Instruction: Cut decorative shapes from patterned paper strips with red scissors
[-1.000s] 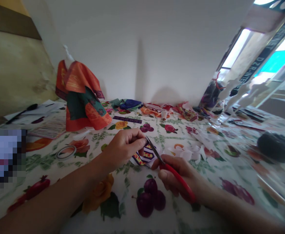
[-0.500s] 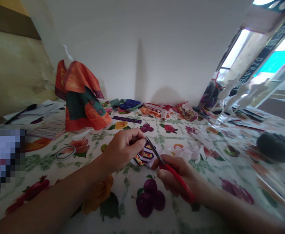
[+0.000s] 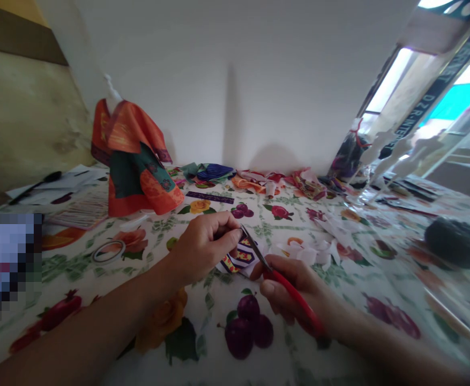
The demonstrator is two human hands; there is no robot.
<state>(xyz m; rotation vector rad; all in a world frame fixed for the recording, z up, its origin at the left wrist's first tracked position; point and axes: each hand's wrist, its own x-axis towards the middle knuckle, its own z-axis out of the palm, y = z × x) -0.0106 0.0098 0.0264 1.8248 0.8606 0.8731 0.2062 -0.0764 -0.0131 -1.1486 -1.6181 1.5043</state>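
My left hand [image 3: 206,244] pinches the upper left corner of a small patterned piece of fabric [image 3: 240,258], striped in white, dark purple and yellow with red spots. My fingers hide part of that piece. Red-handled scissors [image 3: 285,292] are in my right hand [image 3: 299,287], its fingers wrapped around the handles. Their blades look nearly closed and point up and left, along the right edge of the fabric, with the tips close to my left fingertips. Whether the blades are biting into the fabric I cannot tell.
A doll-size orange and green dress [image 3: 134,155] stands on a form at the left. A tape roll [image 3: 109,251] lies before it. White scraps [image 3: 315,252] lie right of the fabric. Cloth pieces [image 3: 259,182] line the wall. Black bundle [image 3: 457,241] and white mannequins [image 3: 403,150] are at right.
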